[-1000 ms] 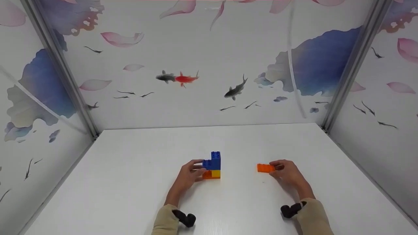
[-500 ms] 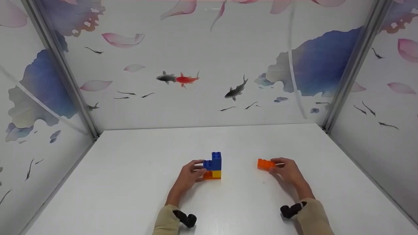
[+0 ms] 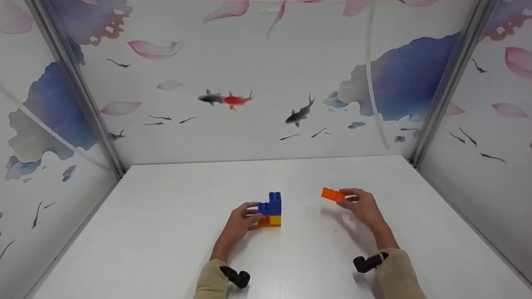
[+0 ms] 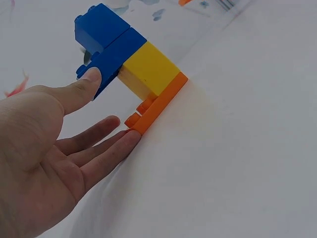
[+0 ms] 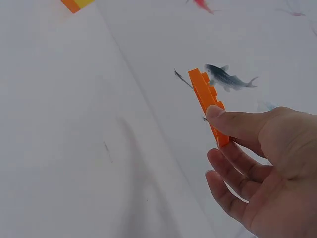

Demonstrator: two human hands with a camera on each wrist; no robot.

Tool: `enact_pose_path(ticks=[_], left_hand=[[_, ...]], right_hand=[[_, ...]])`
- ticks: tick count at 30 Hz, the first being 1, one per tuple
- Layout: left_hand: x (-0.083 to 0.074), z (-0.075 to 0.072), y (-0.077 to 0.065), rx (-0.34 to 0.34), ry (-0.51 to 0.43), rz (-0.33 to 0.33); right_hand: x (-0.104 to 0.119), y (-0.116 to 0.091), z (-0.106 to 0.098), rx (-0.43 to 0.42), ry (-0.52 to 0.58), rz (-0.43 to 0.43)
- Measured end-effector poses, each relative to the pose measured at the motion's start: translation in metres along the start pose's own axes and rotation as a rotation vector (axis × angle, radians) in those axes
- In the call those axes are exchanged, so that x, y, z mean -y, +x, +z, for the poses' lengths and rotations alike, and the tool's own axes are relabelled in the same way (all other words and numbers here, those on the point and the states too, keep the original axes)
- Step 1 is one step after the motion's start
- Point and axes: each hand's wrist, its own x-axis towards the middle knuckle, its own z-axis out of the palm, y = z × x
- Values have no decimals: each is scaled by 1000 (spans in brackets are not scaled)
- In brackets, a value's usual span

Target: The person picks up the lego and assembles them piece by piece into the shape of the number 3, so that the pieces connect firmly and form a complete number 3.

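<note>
On the table stands a stack of building bricks: a thin orange brick (image 4: 157,110) at the bottom, a yellow brick (image 4: 152,68) on its right end, then a blue brick (image 4: 119,55) overhanging to the left and another blue brick (image 3: 275,197) on top. My left hand (image 3: 239,224) holds the stack at its left side, thumb on the overhanging blue brick and lower fingertips by the orange base. Its index finger is mostly hidden in the left wrist view. Raised above the table on the right, my right hand (image 3: 363,205) pinches a loose orange brick (image 5: 202,94) by one end, tilted.
The white table (image 3: 166,249) ends at a printed back wall (image 3: 257,137) with fish and petals. Similar panels with metal posts (image 3: 93,95) enclose both sides. Each sleeve carries a black wrist device (image 3: 235,277).
My right hand has lifted the orange brick up off the table, slightly leftward and away from me, and its shadow has spread. The left hand and stack have stayed in place.
</note>
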Motion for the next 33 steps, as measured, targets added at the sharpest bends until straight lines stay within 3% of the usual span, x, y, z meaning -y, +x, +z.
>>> enact_pose_path(ticks=[15,25,33], left_hand=[[0,1,-1,8,-6,0],[-2,-1,0,18,-6,14],[-1,-1,0,14,-15,2]], right_hand=[[40,-8,14,-34,-20,-137],[61,-12,23,8,11,-173],[82,-8,39,44,66,-145]])
